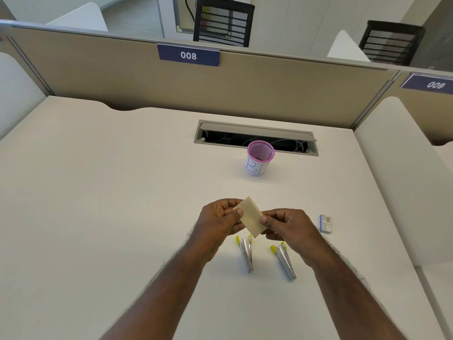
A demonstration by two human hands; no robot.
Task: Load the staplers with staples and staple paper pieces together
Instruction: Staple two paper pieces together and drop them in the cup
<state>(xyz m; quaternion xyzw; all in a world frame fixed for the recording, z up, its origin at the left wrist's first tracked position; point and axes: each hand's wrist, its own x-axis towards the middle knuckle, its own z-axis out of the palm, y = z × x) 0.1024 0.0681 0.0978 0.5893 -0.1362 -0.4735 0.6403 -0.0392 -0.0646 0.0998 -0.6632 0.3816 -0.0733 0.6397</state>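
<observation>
1. Pinching a small cream paper stack (pixel 251 217) between thumbs and fingers, the left hand (pixel 220 220) and right hand (pixel 285 225) hold it above the desk (pixel 110 192).
2. Two open staplers (pixel 246 255) (pixel 284 261) lie just below the hands.
3. A staple box (pixel 325 223) lies to the right; a pink mesh cup (pixel 259 158) stands farther back.

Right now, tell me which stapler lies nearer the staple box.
The right stapler, below the right hand; it lies closer to the staple box than the left stapler does.
</observation>
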